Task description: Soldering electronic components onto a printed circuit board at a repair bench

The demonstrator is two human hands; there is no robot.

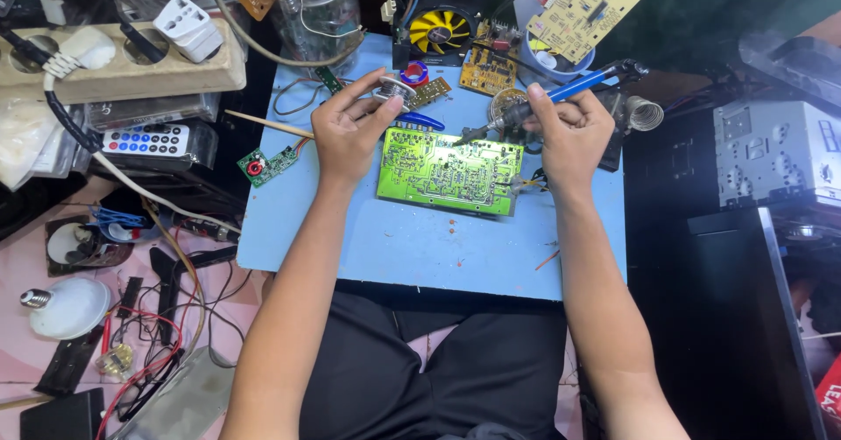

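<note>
A green circuit board (448,171) lies solder side up on a blue work mat (420,247). My right hand (571,133) grips a blue-handled soldering iron (534,105), whose tip rests near the board's upper edge. My left hand (350,129) sits at the board's left end, its fingers pinching a thin strand of solder wire that leads toward a small solder spool (394,88) just behind it.
Behind the mat stand a yellow fan (440,27), small orange and yellow boards (487,69) and a coil iron stand (644,112). A small green board (267,165), a remote (144,140), a power strip (123,72) and loose cables lie left. A grey metal chassis (775,151) sits right.
</note>
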